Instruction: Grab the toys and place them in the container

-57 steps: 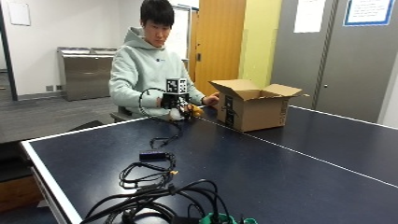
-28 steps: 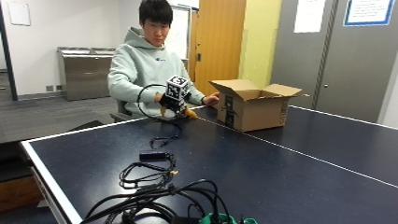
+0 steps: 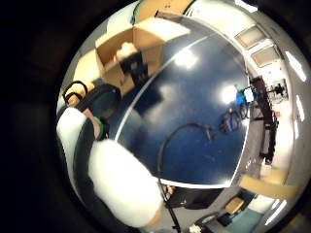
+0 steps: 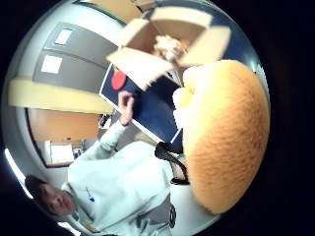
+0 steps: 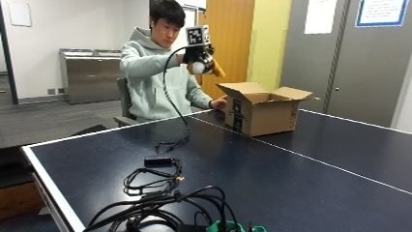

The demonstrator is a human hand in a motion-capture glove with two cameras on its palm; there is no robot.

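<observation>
His gloved right hand grips a fuzzy orange-and-white plush toy held high; the open brown cardboard box sits toward four o'clock below it.

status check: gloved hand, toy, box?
Gloved right hand raised, gripping fuzzy orange-and-white plush toy. Open cardboard box on blue table, bare hand beside it. Nothing between hand and box.

Open air between the raised hand and the cardboard box, box top open (flaps splayed outward), bare hand resting beside the box, cables on the near bench.
</observation>
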